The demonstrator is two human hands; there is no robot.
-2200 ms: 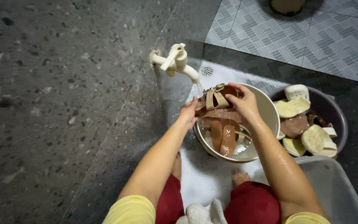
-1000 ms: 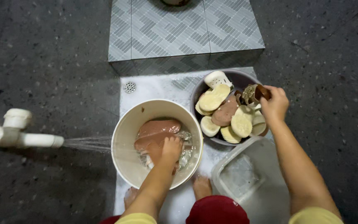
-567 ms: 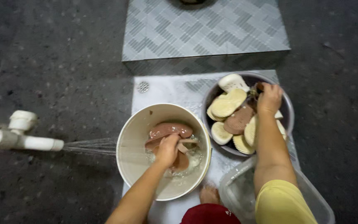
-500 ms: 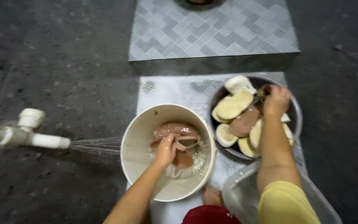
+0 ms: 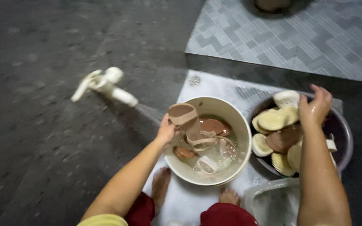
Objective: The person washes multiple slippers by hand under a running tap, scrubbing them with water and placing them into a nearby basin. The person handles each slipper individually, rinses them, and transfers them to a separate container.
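Head view, frame centre: our left hand [image 5: 165,132] grips a brown strapped sandal [image 5: 184,117] above the cream round bucket [image 5: 235,125]; our right hand [image 5: 314,108] hovers open, empty.

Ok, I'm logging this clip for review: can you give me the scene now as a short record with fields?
left hand: lifts a brown sandal over the cream bucket
right hand: open, above the dark basin of cream and brown sandals
tap: spraying water toward the bucket
floor: a clear tub near the feet
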